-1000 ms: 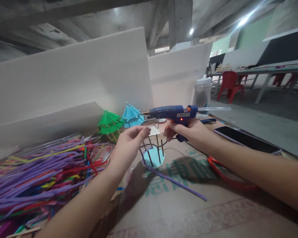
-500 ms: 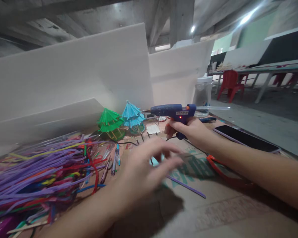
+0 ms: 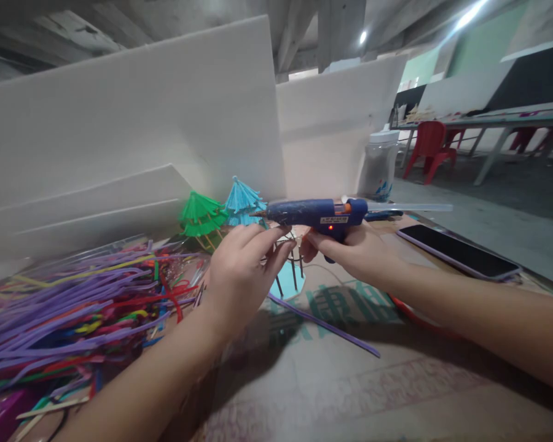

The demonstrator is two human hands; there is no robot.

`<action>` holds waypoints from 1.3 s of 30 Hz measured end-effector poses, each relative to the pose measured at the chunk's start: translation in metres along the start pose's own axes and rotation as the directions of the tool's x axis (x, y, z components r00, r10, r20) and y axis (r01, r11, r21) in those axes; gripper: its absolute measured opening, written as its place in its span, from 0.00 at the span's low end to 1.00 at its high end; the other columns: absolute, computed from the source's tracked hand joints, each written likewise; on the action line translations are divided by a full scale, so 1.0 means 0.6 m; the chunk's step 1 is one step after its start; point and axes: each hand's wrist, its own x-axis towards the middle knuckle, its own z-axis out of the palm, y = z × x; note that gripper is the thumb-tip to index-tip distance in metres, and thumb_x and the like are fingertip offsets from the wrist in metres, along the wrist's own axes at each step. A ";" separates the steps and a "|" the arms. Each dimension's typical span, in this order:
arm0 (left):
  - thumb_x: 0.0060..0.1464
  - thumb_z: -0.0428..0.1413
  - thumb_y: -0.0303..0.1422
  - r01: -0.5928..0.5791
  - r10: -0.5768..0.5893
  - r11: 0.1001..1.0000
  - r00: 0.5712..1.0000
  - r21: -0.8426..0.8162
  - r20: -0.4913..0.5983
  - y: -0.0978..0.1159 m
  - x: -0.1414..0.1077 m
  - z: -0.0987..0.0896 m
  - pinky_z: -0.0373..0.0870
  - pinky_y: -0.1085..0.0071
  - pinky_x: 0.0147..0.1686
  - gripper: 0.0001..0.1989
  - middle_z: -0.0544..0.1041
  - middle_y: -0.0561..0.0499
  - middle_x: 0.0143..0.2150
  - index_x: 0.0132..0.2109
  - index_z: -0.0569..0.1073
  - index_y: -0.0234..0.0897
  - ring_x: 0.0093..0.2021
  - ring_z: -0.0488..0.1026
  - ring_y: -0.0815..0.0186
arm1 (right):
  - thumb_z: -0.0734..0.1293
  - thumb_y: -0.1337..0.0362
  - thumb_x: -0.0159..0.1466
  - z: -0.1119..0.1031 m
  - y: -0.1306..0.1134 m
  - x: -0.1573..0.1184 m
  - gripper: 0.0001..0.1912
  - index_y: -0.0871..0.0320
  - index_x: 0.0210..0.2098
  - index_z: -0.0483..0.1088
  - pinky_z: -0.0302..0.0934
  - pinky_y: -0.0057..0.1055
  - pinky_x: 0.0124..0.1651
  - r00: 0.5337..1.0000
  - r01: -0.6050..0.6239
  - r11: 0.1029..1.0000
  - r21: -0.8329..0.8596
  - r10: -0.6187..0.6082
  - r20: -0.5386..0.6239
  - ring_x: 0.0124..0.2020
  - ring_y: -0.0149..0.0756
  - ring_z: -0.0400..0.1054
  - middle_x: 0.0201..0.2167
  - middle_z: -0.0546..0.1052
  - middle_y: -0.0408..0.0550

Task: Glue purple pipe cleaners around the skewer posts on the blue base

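My right hand (image 3: 357, 248) grips a blue hot glue gun (image 3: 306, 212) by its handle. Its red light glows, a clear glue stick (image 3: 410, 207) sticks out of the back, and the nozzle points left above my left hand. Thumb and fingers of my left hand (image 3: 239, 270) are pinched together at the top of a small model. That model has dark upright posts (image 3: 293, 273) on a light blue base (image 3: 286, 283); what the fingertips hold there is too small to make out. A purple pipe cleaner (image 3: 327, 326) lies in front of the base.
Behind stand a green tiered-roof model (image 3: 201, 215) and a blue one (image 3: 242, 199). A heap of pipe cleaners (image 3: 87, 301) covers the left side. To the right are a phone (image 3: 458, 250), a clear bottle (image 3: 378, 169) and red-handled scissors or pliers (image 3: 415, 316), partly hidden. White boards (image 3: 166, 110) stand behind.
My left hand has moved up and forward to the top of the posts, its fingers closing from a loose, parted pose. The glue gun stays in my right hand, slightly nearer.
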 end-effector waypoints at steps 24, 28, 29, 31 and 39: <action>0.58 0.60 0.22 -0.058 0.040 0.994 0.981 -0.091 -0.189 -0.007 -0.008 -0.003 0.69 0.71 0.38 0.08 0.75 0.54 0.33 0.40 0.72 0.39 0.34 0.71 0.69 | 0.64 0.62 0.67 -0.002 0.003 -0.006 0.09 0.56 0.31 0.72 0.70 0.33 0.38 0.979 0.203 0.979 -0.016 -0.203 -0.015 0.32 0.35 0.74 0.28 0.79 0.45; 0.66 0.53 0.29 0.034 -0.111 0.962 0.955 -0.271 -0.275 -0.008 -0.008 0.001 0.67 0.69 0.40 0.03 0.71 0.53 0.34 0.40 0.69 0.39 0.37 0.69 0.67 | 0.65 0.62 0.66 -0.012 0.000 0.005 0.11 0.57 0.29 0.73 0.71 0.34 0.39 0.997 0.068 0.995 0.074 -0.064 -0.052 0.32 0.35 0.75 0.28 0.80 0.48; 0.68 0.52 0.32 0.079 -0.180 0.940 0.940 -0.331 -0.289 -0.008 -0.007 0.002 0.67 0.68 0.39 0.06 0.70 0.53 0.34 0.39 0.69 0.39 0.36 0.68 0.67 | 0.65 0.63 0.66 -0.015 0.001 0.009 0.11 0.58 0.28 0.73 0.71 0.34 0.40 0.998 0.047 0.994 0.103 -0.042 -0.054 0.32 0.35 0.75 0.28 0.80 0.48; 0.69 0.50 0.38 0.231 -0.354 0.862 0.912 -0.452 -0.208 -0.010 -0.003 0.004 0.66 0.69 0.37 0.11 0.69 0.53 0.32 0.38 0.69 0.39 0.34 0.68 0.68 | 0.65 0.64 0.66 -0.020 0.006 0.016 0.10 0.58 0.28 0.72 0.72 0.33 0.39 0.999 0.030 0.982 0.189 -0.022 -0.044 0.30 0.34 0.75 0.28 0.80 0.47; 0.53 0.67 0.43 0.677 -0.633 0.344 0.679 -0.651 0.371 -0.016 0.006 0.017 0.76 0.69 0.38 0.14 0.82 0.48 0.35 0.37 0.79 0.36 0.36 0.78 0.66 | 0.67 0.62 0.65 -0.012 0.007 0.011 0.09 0.57 0.29 0.71 0.72 0.33 0.37 0.997 0.016 0.941 0.337 -0.040 0.063 0.28 0.33 0.75 0.26 0.78 0.44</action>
